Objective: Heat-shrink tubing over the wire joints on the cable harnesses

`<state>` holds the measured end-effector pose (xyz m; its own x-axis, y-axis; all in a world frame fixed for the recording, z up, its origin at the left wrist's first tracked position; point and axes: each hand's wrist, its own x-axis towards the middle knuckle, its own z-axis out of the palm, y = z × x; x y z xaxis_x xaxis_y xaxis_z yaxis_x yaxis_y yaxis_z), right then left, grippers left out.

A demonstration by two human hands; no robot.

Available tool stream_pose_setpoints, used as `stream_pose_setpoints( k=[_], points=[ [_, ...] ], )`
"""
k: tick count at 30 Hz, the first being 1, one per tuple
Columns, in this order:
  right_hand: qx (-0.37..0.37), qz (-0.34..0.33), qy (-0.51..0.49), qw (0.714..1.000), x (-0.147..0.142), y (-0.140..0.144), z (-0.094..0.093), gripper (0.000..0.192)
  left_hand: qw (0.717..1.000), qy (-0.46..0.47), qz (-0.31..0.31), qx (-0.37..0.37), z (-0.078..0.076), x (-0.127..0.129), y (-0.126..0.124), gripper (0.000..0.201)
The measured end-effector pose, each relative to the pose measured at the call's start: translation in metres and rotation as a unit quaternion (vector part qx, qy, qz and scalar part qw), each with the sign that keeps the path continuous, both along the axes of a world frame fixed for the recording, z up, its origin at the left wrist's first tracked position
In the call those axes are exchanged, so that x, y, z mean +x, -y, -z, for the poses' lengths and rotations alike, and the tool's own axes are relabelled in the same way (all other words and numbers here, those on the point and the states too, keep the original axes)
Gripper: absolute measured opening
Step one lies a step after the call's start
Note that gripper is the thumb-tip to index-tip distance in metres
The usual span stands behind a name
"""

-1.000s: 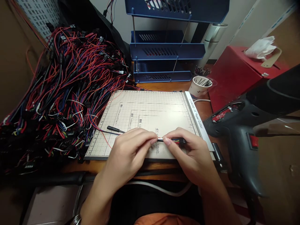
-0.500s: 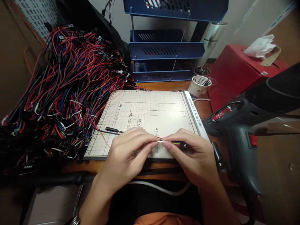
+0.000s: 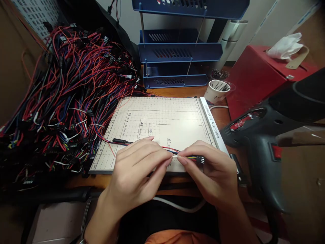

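Observation:
Over the front of a paper cutter board (image 3: 182, 113), my two hands meet fingertip to fingertip. My left hand (image 3: 138, 169) pinches one end of a short white piece (image 3: 175, 156), either wire or thin sleeve; I cannot tell which. At its other end, my right hand (image 3: 213, 169) grips it between thumb and forefinger, together with a bundle of coloured wires. A black multi-pin connector (image 3: 200, 159) ends that bundle beneath the right fingers. Red and dark wires run left behind my left hand, near a black cable plug (image 3: 119, 141) lying on the board.
A large heap of red, blue and black wires (image 3: 78, 84) rises on the left. On the right stand a heat gun (image 3: 262, 152), a red tissue box (image 3: 250, 74) and a paper cup (image 3: 215, 95) of thin black pieces. Behind is a blue tiered rack (image 3: 177, 52).
My left hand has shifted slightly left and down, and the right slightly down. More of the wires and the black connector shows now. Both pinches stay closed.

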<state>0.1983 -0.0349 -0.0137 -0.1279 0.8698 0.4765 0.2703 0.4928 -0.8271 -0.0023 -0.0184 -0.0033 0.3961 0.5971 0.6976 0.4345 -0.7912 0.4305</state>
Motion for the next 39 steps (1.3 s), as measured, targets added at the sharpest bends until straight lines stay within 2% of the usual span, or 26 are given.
stream_pose_setpoints(
  k=[7, 13, 23, 39],
  points=[
    [0.049, -0.006, 0.016, 0.999, -0.001, 0.0, 0.002, 0.017, 1.0, -0.007, -0.007, 0.026, -0.006, 0.002, 0.0, 0.015],
    [0.081, -0.021, 0.033, 0.996, -0.001, 0.0, 0.003, 0.021, 1.0, 0.002, 0.009, 0.015, -0.008, -0.001, 0.002, 0.014],
    [0.092, -0.024, 0.062, 0.994, -0.002, 0.002, 0.003, 0.021, 1.0, 0.013, 0.021, -0.004, -0.009, -0.003, 0.002, 0.015],
    [0.144, -0.032, 0.022, 0.989, -0.003, 0.001, 0.001, 0.022, 0.998, 0.03, 0.049, -0.011, -0.013, -0.003, 0.002, 0.012]
  ],
)
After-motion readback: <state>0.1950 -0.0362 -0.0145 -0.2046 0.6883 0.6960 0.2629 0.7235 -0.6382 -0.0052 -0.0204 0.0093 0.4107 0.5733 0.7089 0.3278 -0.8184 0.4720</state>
